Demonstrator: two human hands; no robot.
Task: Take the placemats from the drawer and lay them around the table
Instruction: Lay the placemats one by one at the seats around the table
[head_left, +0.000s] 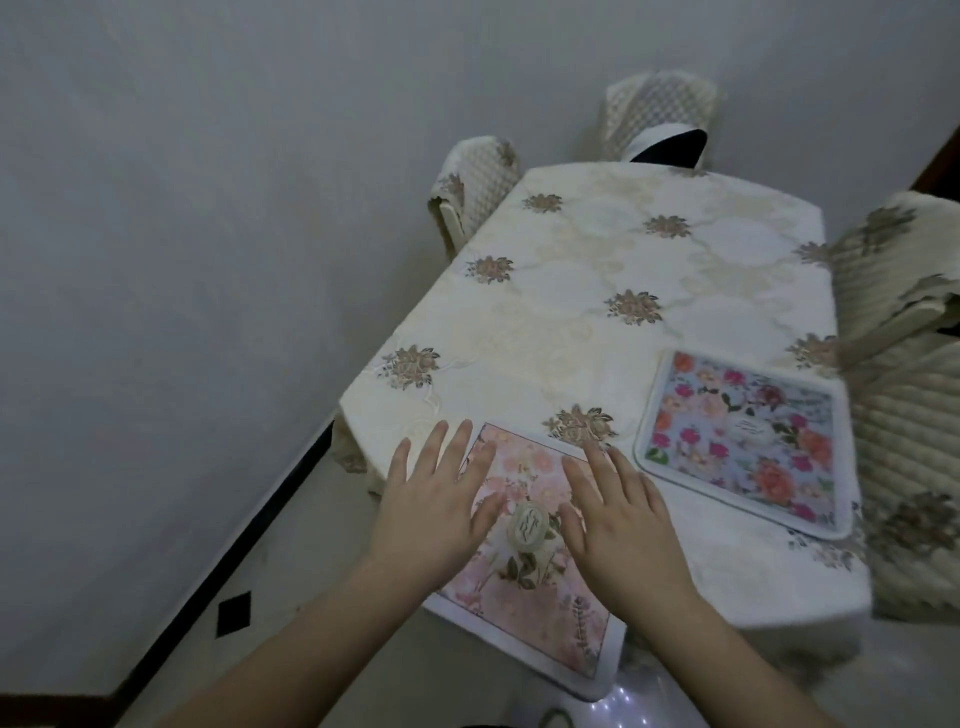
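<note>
A pink floral placemat lies at the near end of the table, its near edge hanging slightly over the table's edge. My left hand rests flat with spread fingers on the mat's left edge and the cloth beside it. My right hand presses flat on the mat's right part. A second placemat, pale blue with bright pink and orange flowers, lies flat near the table's right side. Neither hand holds anything.
A cream tablecloth with brown flower motifs covers the table. Quilted covered chairs stand at the far left, the far end and the right side. A grey wall runs along the left, with tiled floor below.
</note>
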